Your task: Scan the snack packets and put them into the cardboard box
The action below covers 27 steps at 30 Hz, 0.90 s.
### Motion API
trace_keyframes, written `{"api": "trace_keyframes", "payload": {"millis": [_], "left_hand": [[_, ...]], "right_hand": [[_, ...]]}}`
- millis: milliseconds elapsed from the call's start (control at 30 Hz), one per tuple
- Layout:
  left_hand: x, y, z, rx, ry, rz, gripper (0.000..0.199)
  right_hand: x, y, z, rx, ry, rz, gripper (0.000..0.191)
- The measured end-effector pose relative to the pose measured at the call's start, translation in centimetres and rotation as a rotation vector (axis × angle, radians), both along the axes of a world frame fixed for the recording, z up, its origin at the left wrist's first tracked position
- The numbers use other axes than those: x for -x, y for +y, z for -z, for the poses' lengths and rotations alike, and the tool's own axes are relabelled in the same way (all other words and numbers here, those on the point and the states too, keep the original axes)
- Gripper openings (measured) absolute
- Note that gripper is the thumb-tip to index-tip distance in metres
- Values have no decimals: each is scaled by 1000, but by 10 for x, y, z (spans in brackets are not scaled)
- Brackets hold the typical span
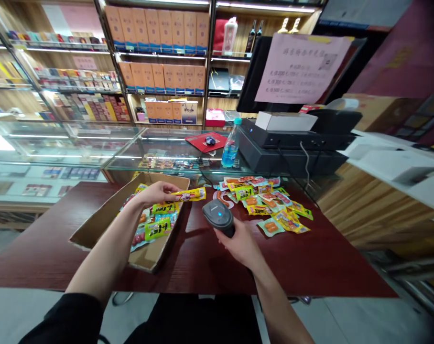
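My left hand (158, 193) is closed on one end of a yellow snack packet (191, 194), held level above the right rim of a cardboard box (102, 220). Inside that box lie several green, blue and yellow snack packets (158, 228). In my right hand (240, 241) is a dark grey barcode scanner (218, 214), its head pointing up and left toward the yellow packet, with a small blue light lit on top. A loose pile of snack packets (270, 203) lies on the table to the right of the scanner.
The dark red table (202, 267) meets a glass counter (159, 143). On the counter stand a bottle of blue drink (231, 145), a mouse (210, 141) on a red mat, and a till (292, 143) below a monitor with a pink notice (299, 69). Stocked shelves (159, 57) rise behind.
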State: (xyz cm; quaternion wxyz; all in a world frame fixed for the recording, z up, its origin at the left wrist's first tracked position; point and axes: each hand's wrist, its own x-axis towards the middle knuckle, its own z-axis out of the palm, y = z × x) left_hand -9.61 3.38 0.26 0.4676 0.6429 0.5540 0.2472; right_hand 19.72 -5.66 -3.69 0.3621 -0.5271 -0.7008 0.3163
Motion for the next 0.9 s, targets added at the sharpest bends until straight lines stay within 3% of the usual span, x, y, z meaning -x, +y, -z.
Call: {"api": "trace_keyframes", "payload": {"millis": [500, 900], "left_hand": [[7, 6, 3, 31, -19, 104, 46], [7, 3, -2, 8, 30, 95, 47]], "right_hand": [[6, 3, -3, -6, -9, 27, 24], [7, 2, -5, -7, -9, 31, 26]]}}
